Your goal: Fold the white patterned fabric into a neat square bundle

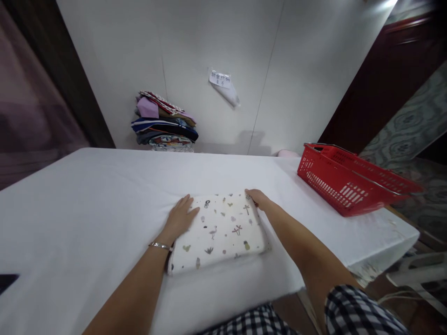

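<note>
The wide table [87, 204] in front of me wears a white cover [223, 173], and on it, close to the front edge, lies a folded cloth [220, 242] printed with a flamingo and palm trees. Over at the right end sits a red basket [324, 184]; folded clothes [165, 124] are piled at the back edge, whether on it or behind I can't tell.

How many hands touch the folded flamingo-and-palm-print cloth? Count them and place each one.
2: the left hand lies flat on the left edge of the cloth; the right hand is at its far right corner, some fingers hidden.
</note>
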A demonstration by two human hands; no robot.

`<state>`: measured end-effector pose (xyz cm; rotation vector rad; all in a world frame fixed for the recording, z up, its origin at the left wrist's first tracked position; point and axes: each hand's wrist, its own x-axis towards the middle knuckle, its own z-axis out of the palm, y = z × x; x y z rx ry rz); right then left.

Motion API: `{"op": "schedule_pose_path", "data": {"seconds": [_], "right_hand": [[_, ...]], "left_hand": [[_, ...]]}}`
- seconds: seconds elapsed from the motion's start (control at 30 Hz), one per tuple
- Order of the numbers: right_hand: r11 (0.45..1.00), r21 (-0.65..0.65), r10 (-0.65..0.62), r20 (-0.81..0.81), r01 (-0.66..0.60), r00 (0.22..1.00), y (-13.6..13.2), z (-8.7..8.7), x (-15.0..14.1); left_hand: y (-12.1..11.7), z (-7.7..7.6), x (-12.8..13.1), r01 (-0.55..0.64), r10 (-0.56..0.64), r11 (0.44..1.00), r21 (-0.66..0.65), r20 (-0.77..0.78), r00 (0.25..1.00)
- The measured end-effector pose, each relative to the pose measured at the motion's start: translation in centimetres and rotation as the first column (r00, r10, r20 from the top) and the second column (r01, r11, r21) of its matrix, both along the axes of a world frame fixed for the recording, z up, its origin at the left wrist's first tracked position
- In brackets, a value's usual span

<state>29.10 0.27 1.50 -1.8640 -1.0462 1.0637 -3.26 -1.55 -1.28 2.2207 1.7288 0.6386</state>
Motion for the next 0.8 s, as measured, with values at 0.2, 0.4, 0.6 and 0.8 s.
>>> {"op": "schedule_pose_path", "data": {"seconds": [0.2,0.4,0.6,0.8], "right_hand": [[0.981,0.174,-0.104,0.098,0.085,0.99,0.6,-1.7,0.5],[0.969,0.242,-0.111,0.213,0.057,0.971,1.3,-2.1,0.5],[0.976,0.217,-0.074,0.343,-0.003,0.936,1.1,-2.1,0.2],[0.992,0.127,-0.034,0.357,-0.012,0.934,-0.4,-0.9,0.7]], "left_hand": [[-0.3,0.4,0.1,0.023,-0.022,0.999,-0.045,0.026,0.999],[-0.3,0.3,0.1,0.033,-0.03,0.997,-0.071,0.045,0.999],[-0.4,0.3,0.2,0.027,-0.024,0.997,-0.076,0.037,0.999],[-0.2,0.0,0.2,0.026,-0.026,0.999,-0.029,-0.002,1.0]]}}
